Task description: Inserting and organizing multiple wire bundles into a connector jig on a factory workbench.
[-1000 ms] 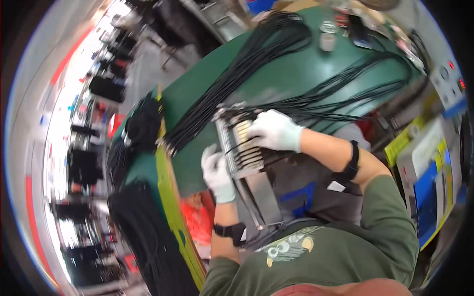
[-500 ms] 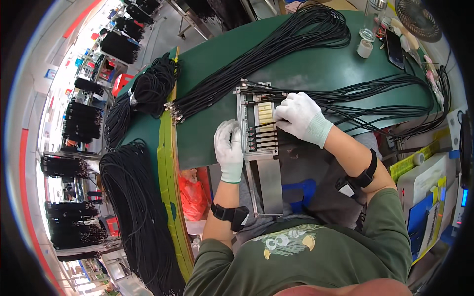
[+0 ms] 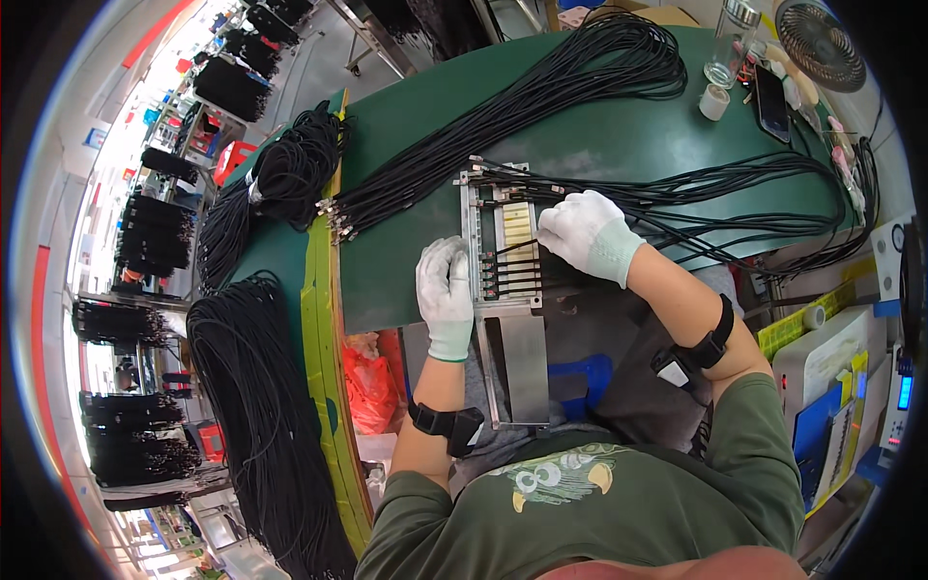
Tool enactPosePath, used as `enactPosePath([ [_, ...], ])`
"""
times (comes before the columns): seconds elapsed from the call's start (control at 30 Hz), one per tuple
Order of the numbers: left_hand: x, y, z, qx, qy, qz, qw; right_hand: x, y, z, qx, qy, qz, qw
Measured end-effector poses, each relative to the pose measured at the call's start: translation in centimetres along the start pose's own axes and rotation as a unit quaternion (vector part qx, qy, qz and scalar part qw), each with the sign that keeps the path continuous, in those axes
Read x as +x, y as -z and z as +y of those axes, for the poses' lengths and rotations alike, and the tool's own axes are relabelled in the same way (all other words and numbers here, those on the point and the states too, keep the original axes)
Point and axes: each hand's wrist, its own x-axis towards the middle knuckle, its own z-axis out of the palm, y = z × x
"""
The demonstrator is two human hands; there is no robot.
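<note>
A narrow metal fixture (image 3: 475, 222) lies at the table's near edge, with several black cables (image 3: 517, 274) set side by side across its lower part and pale yellow blocks (image 3: 517, 222) above them. My right hand (image 3: 585, 232), in a white glove, is closed at the fixture's right side; a black cable (image 3: 522, 246) runs from its fingertips into the fixture. Along the fixture's left edge rests my gloved left hand (image 3: 445, 290), its fingers bent and drawn together. Whatever they may grip is hidden. More cables with metal ends (image 3: 556, 188) cross the fixture's top and trail right.
A long cable bundle (image 3: 503, 116) stretches over the green table (image 3: 619, 130). Other cables (image 3: 261, 387) hang at the left, beyond a yellow-green strip (image 3: 324, 319). A glass bottle (image 3: 732, 43), white roll (image 3: 714, 101), phone (image 3: 771, 101) and fan (image 3: 820, 46) stand back right.
The whole view has shifted slightly. My right hand has edged a little away from me, with the cable still at its fingers. My left hand stays beside the fixture, its fingers slightly closer together.
</note>
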Motion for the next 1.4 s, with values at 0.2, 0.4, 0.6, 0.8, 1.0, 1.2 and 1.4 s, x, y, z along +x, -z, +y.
enactPosePath([
  [0.2, 0.3, -0.2, 0.0, 0.006, -0.011, 0.005, 1.0, 0.6, 0.4, 0.1, 0.072, -0.036, -0.045, 0.996],
  [0.4, 0.9, 0.5, 3.2, 0.111, -0.131, -0.088, 0.981, 0.2, 0.6, -0.3, 0.079, 0.014, -0.024, 0.997],
  [0.6, 0.9, -0.8, 2.6, 0.142, -0.176, -0.125, 0.966, -0.9, 0.3, -0.8, 0.019, 0.033, 0.098, 0.994],
  [0.8, 1.1, -0.5, 2.8, 0.141, -0.161, -0.142, 0.966, -1.7, 0.7, -2.6, -0.076, 0.104, 0.029, 0.991],
  [1.0, 1.0, -0.8, 1.3, 0.147, -0.168, -0.132, 0.966, -1.9, 1.2, -3.5, -0.101, 0.104, -0.008, 0.989],
  [1.2, 1.0, -0.9, 1.3, 0.166, -0.171, -0.122, 0.963, -1.8, 0.0, -2.9, -0.114, 0.134, 0.006, 0.984],
  [1.4, 0.5, -1.2, 1.4, 0.146, -0.149, -0.108, 0.972, -1.9, -1.6, -1.9, -0.06, 0.153, 0.129, 0.978],
])
